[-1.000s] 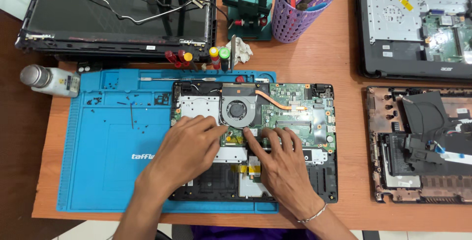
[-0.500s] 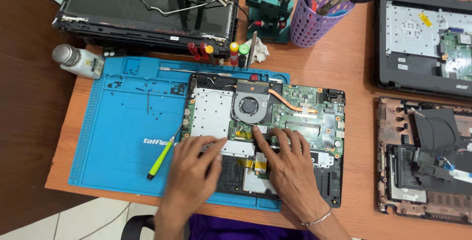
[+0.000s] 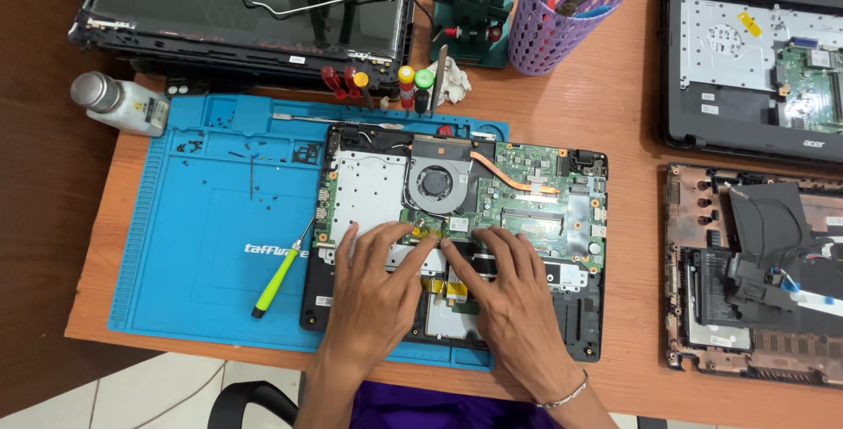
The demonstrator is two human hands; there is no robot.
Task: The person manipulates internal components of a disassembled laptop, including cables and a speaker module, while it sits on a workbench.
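Pressing down with spread fingers, a person's left hand (image 3: 373, 293) and right hand (image 3: 509, 302) rest flat on the opened laptop (image 3: 457, 245) that lies on the right half of a blue work mat (image 3: 211, 236), neither hand closed around anything. Both index fingertips meet at a small part just below the round fan (image 3: 435, 185), at the lower edge of the green circuit board (image 3: 536, 209). The board looks thin, stiff and fragile, probably light, and best handled by its bare edges rather than its chips or the copper pipe (image 3: 509, 179) running from the fan. The laptop's black shell frames a silver plate to the left of the fan. A green-handled screwdriver (image 3: 279, 275) lies on the mat just left of the laptop, loose screws dot the mat farther left, and a purple cup (image 3: 549, 29) of tools stands beyond the laptop.
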